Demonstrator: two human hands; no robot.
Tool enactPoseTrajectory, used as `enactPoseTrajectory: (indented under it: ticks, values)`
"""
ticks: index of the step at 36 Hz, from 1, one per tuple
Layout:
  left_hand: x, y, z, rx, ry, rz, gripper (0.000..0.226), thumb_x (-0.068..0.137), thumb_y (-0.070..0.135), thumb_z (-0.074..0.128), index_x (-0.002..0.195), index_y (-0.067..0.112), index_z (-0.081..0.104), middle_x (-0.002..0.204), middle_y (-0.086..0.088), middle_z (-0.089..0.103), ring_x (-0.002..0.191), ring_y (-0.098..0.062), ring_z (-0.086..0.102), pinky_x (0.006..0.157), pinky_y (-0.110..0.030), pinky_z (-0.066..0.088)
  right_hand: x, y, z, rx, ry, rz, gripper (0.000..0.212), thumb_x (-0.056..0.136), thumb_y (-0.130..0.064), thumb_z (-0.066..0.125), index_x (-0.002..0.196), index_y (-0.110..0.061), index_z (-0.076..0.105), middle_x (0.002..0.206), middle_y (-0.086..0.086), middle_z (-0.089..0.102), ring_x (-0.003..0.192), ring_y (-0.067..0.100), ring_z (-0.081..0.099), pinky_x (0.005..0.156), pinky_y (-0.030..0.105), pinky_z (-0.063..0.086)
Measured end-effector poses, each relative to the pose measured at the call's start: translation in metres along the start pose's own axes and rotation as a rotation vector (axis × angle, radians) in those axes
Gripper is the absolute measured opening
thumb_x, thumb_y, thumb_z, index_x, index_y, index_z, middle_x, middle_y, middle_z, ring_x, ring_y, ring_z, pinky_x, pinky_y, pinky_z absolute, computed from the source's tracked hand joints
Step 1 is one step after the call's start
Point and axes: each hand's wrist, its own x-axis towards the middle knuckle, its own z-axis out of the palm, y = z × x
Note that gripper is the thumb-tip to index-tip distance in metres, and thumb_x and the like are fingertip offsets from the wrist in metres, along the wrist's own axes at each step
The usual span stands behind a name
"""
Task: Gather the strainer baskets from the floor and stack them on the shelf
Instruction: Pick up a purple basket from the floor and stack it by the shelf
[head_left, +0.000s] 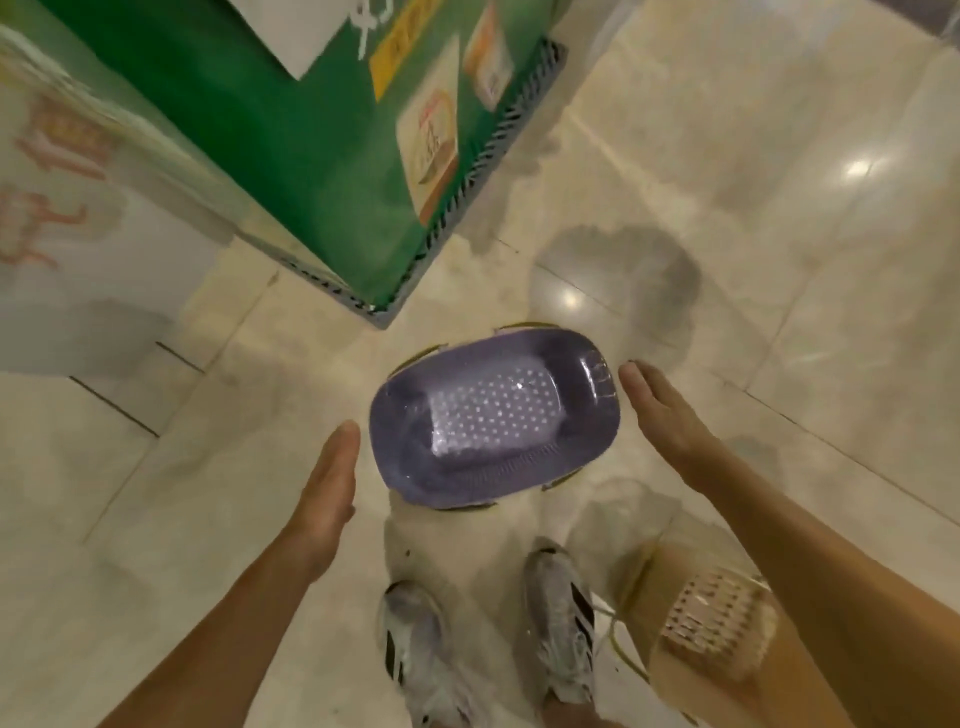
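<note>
A purple strainer basket (493, 415) with a perforated bottom lies on the tiled floor in front of my feet, with other basket rims showing under its edges. My left hand (327, 488) is flat with straight fingers, a short gap to the left of the basket. My right hand (660, 410) is flat too, just right of the basket's handle end. Neither hand touches the basket. A tan strainer basket (717, 623) lies on the floor at the lower right, partly behind my right forearm.
A green display stand (311, 156) with a grey slatted base stands at the upper left, its corner close to the purple basket. A white panel (78, 260) is at the far left. My two shoes (483, 649) are just below the basket. Glossy floor tiles spread to the right.
</note>
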Motion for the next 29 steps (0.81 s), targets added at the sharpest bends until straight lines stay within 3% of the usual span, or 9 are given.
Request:
enactPoseTrajectory:
  ticks: [2, 5, 8, 11, 14, 21, 23, 26, 29]
  values:
    - [0.017, -0.008, 0.009, -0.064, -0.038, -0.021, 0.07, 0.092, 0.078, 0.029, 0.155, 0.048, 0.026, 0.163, 0.017, 0.026, 0.148, -0.021, 0.03, 0.119, -0.054, 0.026, 0.016, 0.008, 0.013, 0.073, -0.026, -0.051, 0.05, 0.111, -0.045, 0.027, 0.134, -0.012, 0.057, 0.122, -0.001, 0.061, 0.1, 0.005, 0.059, 0.1, 0.027, 0.047]
    - [0.031, -0.014, 0.021, -0.151, -0.158, -0.014, 0.072, 0.086, 0.083, 0.026, 0.148, 0.049, 0.042, 0.152, 0.02, 0.046, 0.141, -0.016, 0.043, 0.118, -0.052, 0.031, 0.031, 0.022, 0.03, 0.178, -0.077, -0.072, 0.054, 0.106, -0.063, 0.023, 0.121, -0.036, 0.067, 0.121, -0.007, 0.071, 0.111, 0.009, 0.067, 0.104, 0.047, 0.052]
    - [0.031, -0.015, 0.029, -0.165, -0.248, 0.072, 0.066, 0.093, 0.077, 0.017, 0.142, 0.048, 0.05, 0.138, 0.021, 0.061, 0.13, -0.004, 0.055, 0.108, -0.041, 0.043, 0.033, 0.03, 0.034, 0.244, -0.054, -0.065, 0.063, 0.093, -0.082, 0.025, 0.115, -0.04, 0.068, 0.118, -0.008, 0.073, 0.111, 0.014, 0.067, 0.106, 0.053, 0.05]
    - [0.02, -0.01, 0.022, -0.194, -0.241, 0.095, 0.066, 0.095, 0.073, 0.017, 0.143, 0.044, 0.05, 0.138, 0.018, 0.062, 0.131, -0.006, 0.055, 0.108, -0.04, 0.044, 0.021, 0.017, 0.033, 0.258, -0.034, -0.087, 0.061, 0.09, -0.084, 0.031, 0.116, -0.043, 0.068, 0.118, -0.007, 0.073, 0.114, 0.018, 0.067, 0.105, 0.056, 0.05]
    - [-0.004, 0.0, 0.001, -0.198, -0.224, 0.091, 0.067, 0.093, 0.075, 0.017, 0.143, 0.044, 0.05, 0.14, 0.016, 0.061, 0.133, -0.011, 0.054, 0.111, -0.044, 0.043, -0.002, -0.006, 0.029, 0.265, -0.061, -0.13, 0.041, 0.106, -0.061, 0.03, 0.117, -0.047, 0.066, 0.121, -0.011, 0.071, 0.115, 0.016, 0.066, 0.104, 0.056, 0.051]
    - [-0.145, 0.042, -0.093, -0.316, -0.061, 0.026, 0.058, 0.093, 0.074, 0.017, 0.123, 0.049, 0.06, 0.123, 0.023, 0.07, 0.124, -0.008, 0.057, 0.107, -0.047, 0.042, -0.117, -0.114, 0.005, 0.221, -0.158, -0.239, 0.05, 0.102, -0.068, 0.031, 0.134, -0.04, 0.057, 0.127, -0.016, 0.064, 0.117, 0.012, 0.064, 0.101, 0.055, 0.053]
    - [-0.204, 0.055, -0.129, -0.34, -0.002, 0.018, 0.058, 0.093, 0.075, 0.02, 0.124, 0.047, 0.061, 0.122, 0.022, 0.071, 0.123, -0.009, 0.059, 0.101, -0.044, 0.044, -0.162, -0.155, -0.002, 0.217, -0.2, -0.276, 0.05, 0.102, -0.067, 0.033, 0.136, -0.038, 0.056, 0.124, -0.015, 0.066, 0.112, 0.01, 0.066, 0.097, 0.051, 0.056]
    - [-0.298, 0.071, -0.185, -0.377, 0.11, 0.018, 0.058, 0.093, 0.075, 0.032, 0.129, 0.043, 0.063, 0.126, 0.014, 0.07, 0.12, -0.015, 0.063, 0.094, -0.044, 0.05, -0.237, -0.222, -0.011, 0.201, -0.26, -0.357, 0.042, 0.105, -0.055, 0.036, 0.134, -0.033, 0.057, 0.123, -0.016, 0.066, 0.105, -0.006, 0.064, 0.089, 0.022, 0.052]
    - [-0.396, 0.081, -0.237, -0.433, 0.21, 0.026, 0.058, 0.091, 0.073, 0.037, 0.132, 0.04, 0.062, 0.127, 0.008, 0.07, 0.116, -0.02, 0.064, 0.084, -0.043, 0.052, -0.313, -0.285, -0.018, 0.179, -0.344, -0.421, 0.033, 0.107, -0.044, 0.039, 0.126, -0.029, 0.062, 0.116, -0.011, 0.07, 0.102, 0.0, 0.066, 0.077, 0.013, 0.051]
